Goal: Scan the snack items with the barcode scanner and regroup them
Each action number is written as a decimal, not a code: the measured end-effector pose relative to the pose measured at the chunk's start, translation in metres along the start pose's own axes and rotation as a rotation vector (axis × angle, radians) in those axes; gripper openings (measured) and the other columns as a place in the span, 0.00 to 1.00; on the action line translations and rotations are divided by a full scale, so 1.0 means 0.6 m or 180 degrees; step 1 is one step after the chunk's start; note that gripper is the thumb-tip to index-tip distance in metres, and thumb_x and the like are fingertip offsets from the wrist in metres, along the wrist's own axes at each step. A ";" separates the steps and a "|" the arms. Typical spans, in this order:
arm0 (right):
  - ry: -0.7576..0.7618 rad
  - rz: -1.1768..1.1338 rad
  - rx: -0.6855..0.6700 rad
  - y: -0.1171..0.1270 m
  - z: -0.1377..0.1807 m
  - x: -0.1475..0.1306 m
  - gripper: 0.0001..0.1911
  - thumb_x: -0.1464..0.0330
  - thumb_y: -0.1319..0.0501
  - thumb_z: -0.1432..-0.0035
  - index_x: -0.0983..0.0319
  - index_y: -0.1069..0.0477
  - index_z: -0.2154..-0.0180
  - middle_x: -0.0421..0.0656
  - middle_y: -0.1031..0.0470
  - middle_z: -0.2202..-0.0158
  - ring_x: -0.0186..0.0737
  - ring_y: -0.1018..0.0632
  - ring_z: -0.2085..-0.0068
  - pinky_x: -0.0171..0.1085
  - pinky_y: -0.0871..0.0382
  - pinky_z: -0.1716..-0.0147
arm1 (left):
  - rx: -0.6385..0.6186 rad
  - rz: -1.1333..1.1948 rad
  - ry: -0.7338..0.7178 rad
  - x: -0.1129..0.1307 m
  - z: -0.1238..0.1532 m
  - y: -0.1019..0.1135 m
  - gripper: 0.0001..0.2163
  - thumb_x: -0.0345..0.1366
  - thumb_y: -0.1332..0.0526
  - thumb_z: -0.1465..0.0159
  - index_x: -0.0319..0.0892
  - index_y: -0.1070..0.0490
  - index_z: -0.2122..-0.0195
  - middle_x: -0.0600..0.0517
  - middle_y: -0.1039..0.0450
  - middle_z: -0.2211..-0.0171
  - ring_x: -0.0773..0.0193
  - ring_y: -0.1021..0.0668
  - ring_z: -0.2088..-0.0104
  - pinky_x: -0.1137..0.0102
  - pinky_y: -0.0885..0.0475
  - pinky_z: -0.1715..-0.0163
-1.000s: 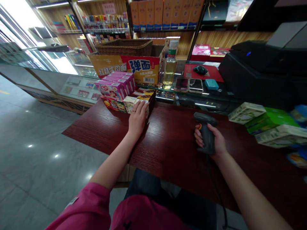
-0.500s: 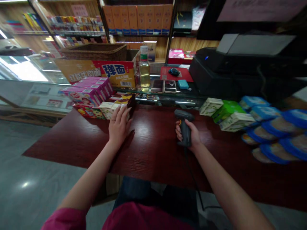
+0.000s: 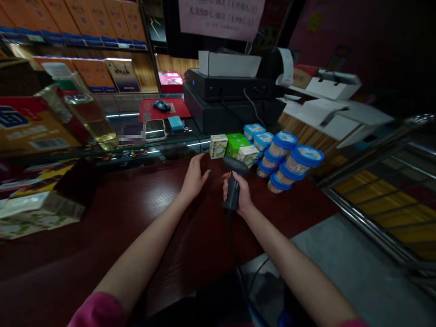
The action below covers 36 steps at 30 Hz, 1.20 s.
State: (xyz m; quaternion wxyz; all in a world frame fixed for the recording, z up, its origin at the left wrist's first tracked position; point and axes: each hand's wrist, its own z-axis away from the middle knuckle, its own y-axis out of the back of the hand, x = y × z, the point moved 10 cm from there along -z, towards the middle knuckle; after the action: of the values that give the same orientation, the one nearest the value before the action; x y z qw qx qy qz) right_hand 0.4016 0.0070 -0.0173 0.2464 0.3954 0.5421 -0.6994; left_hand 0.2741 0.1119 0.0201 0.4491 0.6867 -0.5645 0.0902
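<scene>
My right hand (image 3: 241, 190) is wrapped round the handle of a dark barcode scanner (image 3: 233, 193), whose cord hangs down past the table edge. Over the dark red table (image 3: 163, 213), my left hand (image 3: 195, 178) reaches out with thumb and fingers apart, holding nothing. Its fingertips are close to a pale floral box (image 3: 218, 146). Beside that box stand a green box (image 3: 235, 143) and a second pale box (image 3: 248, 154), partly behind the scanner head. Several blue-lidded tubs (image 3: 304, 160) are stacked to their right.
Pale boxes (image 3: 41, 213) lie at the left. Behind the table, a glass counter carries a bottle (image 3: 90, 113), a phone (image 3: 155, 129), a mouse (image 3: 161, 106) and a black machine (image 3: 235, 106). A metal rail (image 3: 368, 227) runs at the right.
The view has turned right. My left hand has left the pale boxes at the left and moved across to the boxes at the right. My right hand still holds the scanner.
</scene>
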 end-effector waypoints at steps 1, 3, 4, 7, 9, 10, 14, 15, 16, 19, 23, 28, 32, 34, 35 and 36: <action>-0.0004 -0.0110 0.0082 0.007 -0.005 -0.001 0.21 0.51 0.32 0.46 0.61 0.30 0.63 0.33 0.31 0.79 0.30 0.32 0.84 0.30 0.35 0.89 | 0.0072 0.0096 0.0089 -0.010 -0.018 -0.018 0.28 0.29 0.35 0.37 0.39 0.39 0.36 0.36 0.33 0.38 0.48 0.29 0.35 0.50 0.34 0.34; 0.0014 -0.0275 0.0174 0.010 -0.017 -0.001 0.21 0.51 0.33 0.46 0.61 0.31 0.63 0.32 0.33 0.80 0.30 0.32 0.84 0.30 0.36 0.89 | 0.0204 0.0241 0.0300 -0.032 -0.046 -0.045 0.29 0.30 0.34 0.38 0.37 0.38 0.36 0.34 0.32 0.37 0.46 0.29 0.35 0.50 0.34 0.34; 0.0036 -0.0313 0.0185 0.008 -0.022 -0.001 0.21 0.51 0.33 0.45 0.61 0.31 0.63 0.32 0.33 0.80 0.30 0.32 0.85 0.30 0.36 0.89 | 0.0237 0.0293 0.0402 -0.043 -0.058 -0.057 0.29 0.30 0.33 0.38 0.37 0.37 0.36 0.33 0.32 0.38 0.45 0.29 0.36 0.50 0.34 0.35; 0.0167 -0.0330 0.0187 -0.001 -0.031 -0.002 0.20 0.51 0.33 0.46 0.61 0.30 0.63 0.33 0.31 0.79 0.30 0.32 0.85 0.32 0.35 0.90 | 0.0137 0.0416 0.0545 -0.068 -0.088 -0.088 0.27 0.31 0.33 0.38 0.36 0.34 0.38 0.34 0.29 0.40 0.45 0.26 0.38 0.51 0.33 0.36; 0.0261 -0.0338 0.0198 -0.003 -0.031 -0.004 0.20 0.52 0.33 0.46 0.61 0.29 0.64 0.33 0.31 0.79 0.31 0.32 0.85 0.32 0.35 0.90 | 0.0094 0.0413 0.0569 -0.081 -0.103 -0.099 0.25 0.31 0.33 0.38 0.37 0.33 0.40 0.36 0.27 0.42 0.46 0.25 0.40 0.52 0.32 0.37; 0.0289 -0.0345 0.0211 -0.002 -0.031 -0.005 0.20 0.52 0.33 0.46 0.61 0.29 0.64 0.33 0.31 0.79 0.31 0.32 0.85 0.32 0.35 0.90 | 0.0111 0.0381 0.0598 -0.087 -0.109 -0.101 0.24 0.31 0.32 0.38 0.38 0.31 0.41 0.37 0.26 0.44 0.47 0.24 0.42 0.53 0.31 0.38; 0.0267 -0.0362 0.0275 0.004 -0.029 -0.005 0.20 0.52 0.33 0.46 0.61 0.29 0.64 0.33 0.31 0.79 0.30 0.32 0.85 0.32 0.36 0.90 | 0.0189 0.0275 0.0762 -0.096 -0.115 -0.095 0.18 0.32 0.29 0.41 0.40 0.26 0.49 0.40 0.24 0.49 0.47 0.22 0.46 0.54 0.28 0.41; 0.0281 -0.0348 0.0295 0.006 -0.029 -0.007 0.20 0.52 0.33 0.46 0.61 0.29 0.64 0.33 0.31 0.79 0.30 0.32 0.84 0.32 0.36 0.89 | 0.0146 0.0311 0.0770 -0.091 -0.113 -0.093 0.16 0.32 0.30 0.40 0.40 0.25 0.51 0.40 0.24 0.49 0.47 0.22 0.46 0.54 0.28 0.41; 0.0302 -0.0328 0.0308 0.008 -0.029 -0.009 0.20 0.52 0.33 0.46 0.61 0.29 0.64 0.33 0.31 0.79 0.31 0.32 0.84 0.32 0.36 0.89 | 0.0080 0.0376 0.0782 -0.086 -0.109 -0.091 0.15 0.32 0.30 0.40 0.39 0.25 0.51 0.40 0.23 0.49 0.47 0.22 0.46 0.54 0.28 0.41; 0.0317 -0.0268 0.0257 0.012 -0.025 -0.016 0.21 0.51 0.32 0.46 0.61 0.30 0.64 0.33 0.32 0.80 0.30 0.33 0.84 0.31 0.36 0.89 | -0.0163 0.0704 0.0918 -0.072 -0.081 -0.072 0.14 0.32 0.35 0.36 0.38 0.26 0.48 0.40 0.21 0.48 0.50 0.20 0.47 0.55 0.28 0.41; 0.0106 -0.0155 -0.0105 0.002 -0.011 -0.016 0.21 0.50 0.34 0.45 0.60 0.31 0.63 0.33 0.33 0.79 0.31 0.33 0.83 0.30 0.36 0.89 | -0.0359 0.1370 0.1143 -0.068 -0.009 -0.005 0.14 0.39 0.37 0.33 0.39 0.24 0.49 0.43 0.20 0.47 0.51 0.21 0.45 0.55 0.29 0.40; -0.0527 -0.0026 -0.0892 -0.047 0.025 0.021 0.19 0.53 0.35 0.43 0.61 0.29 0.62 0.35 0.32 0.77 0.31 0.34 0.83 0.30 0.37 0.90 | -0.0390 0.3055 0.2103 -0.102 0.117 0.121 0.18 0.46 0.33 0.34 0.39 0.23 0.49 0.42 0.20 0.48 0.53 0.19 0.48 0.56 0.27 0.40; -0.1054 0.0021 -0.1440 -0.123 0.043 0.082 0.18 0.53 0.38 0.40 0.62 0.29 0.61 0.37 0.32 0.75 0.30 0.34 0.83 0.29 0.39 0.90 | -0.0465 0.3675 0.2592 -0.126 0.189 0.225 0.18 0.40 0.32 0.33 0.39 0.24 0.45 0.41 0.21 0.46 0.55 0.18 0.49 0.59 0.24 0.43; -0.1273 0.0041 -0.1709 -0.174 0.046 0.120 0.19 0.53 0.38 0.40 0.63 0.29 0.61 0.37 0.32 0.75 0.31 0.35 0.82 0.29 0.39 0.90 | -0.0323 0.3777 0.2679 -0.143 0.205 0.267 0.17 0.39 0.34 0.32 0.39 0.25 0.44 0.41 0.20 0.46 0.55 0.17 0.49 0.59 0.23 0.43; -0.1361 0.0056 -0.1823 -0.200 0.046 0.139 0.19 0.53 0.38 0.40 0.63 0.29 0.62 0.37 0.32 0.76 0.31 0.35 0.82 0.29 0.39 0.90 | -0.0183 0.3806 0.2706 -0.154 0.208 0.284 0.16 0.38 0.35 0.31 0.40 0.25 0.44 0.42 0.20 0.46 0.56 0.17 0.49 0.61 0.23 0.44; -0.1433 0.0068 -0.1907 -0.224 0.045 0.157 0.19 0.53 0.38 0.40 0.63 0.29 0.62 0.37 0.32 0.76 0.31 0.35 0.82 0.29 0.39 0.90 | -0.0021 0.3829 0.2722 -0.164 0.210 0.299 0.15 0.38 0.36 0.31 0.40 0.25 0.45 0.42 0.20 0.46 0.57 0.17 0.49 0.62 0.22 0.45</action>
State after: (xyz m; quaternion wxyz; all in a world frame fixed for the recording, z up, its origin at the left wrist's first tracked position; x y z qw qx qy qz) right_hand 0.2366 0.0280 -0.0159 0.4715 0.1476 0.6508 -0.5765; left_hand 0.0383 0.0971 -0.0227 0.5049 0.1619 -0.6193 0.5790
